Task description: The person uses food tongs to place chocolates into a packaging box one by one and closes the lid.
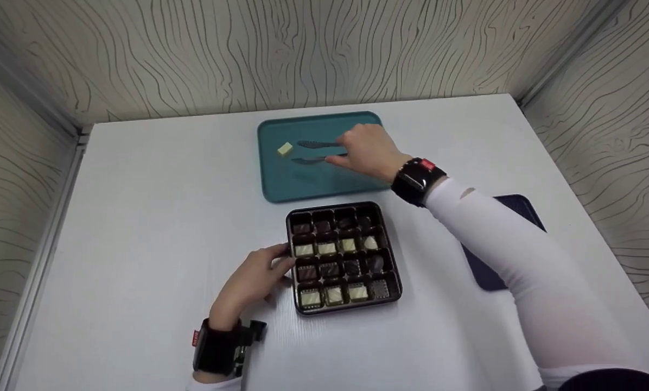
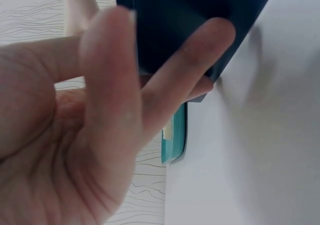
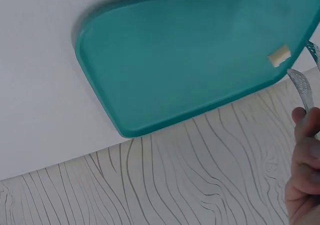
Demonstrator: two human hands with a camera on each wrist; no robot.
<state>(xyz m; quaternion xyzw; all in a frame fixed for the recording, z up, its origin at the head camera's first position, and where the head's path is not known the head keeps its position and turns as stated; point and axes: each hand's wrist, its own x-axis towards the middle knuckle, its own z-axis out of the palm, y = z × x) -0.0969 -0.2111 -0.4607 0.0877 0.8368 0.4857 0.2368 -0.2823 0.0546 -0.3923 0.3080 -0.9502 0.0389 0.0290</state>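
Note:
In the head view my right hand [image 1: 365, 149] holds metal tongs [image 1: 316, 159] over a teal tray [image 1: 281, 187]. Their two perforated tips stand apart, just right of a small pale chocolate [image 1: 285, 149] on the tray. The right wrist view also shows this chocolate [image 3: 279, 55] near the tray's edge, the tongs [image 3: 300, 85] close by. My left hand [image 1: 256, 277] grips the left edge of a dark chocolate box [image 1: 346, 312], with fingers against its outer face [image 2: 175, 15]. White and dark chocolates sit in its compartments.
A dark navy tray [image 1: 479, 269] lies at the right, partly hidden under my right sleeve [image 1: 498, 244]. The white table [image 1: 167, 206] ends at a wood-patterned wall [image 1: 324, 54] at the back, with panels at both sides.

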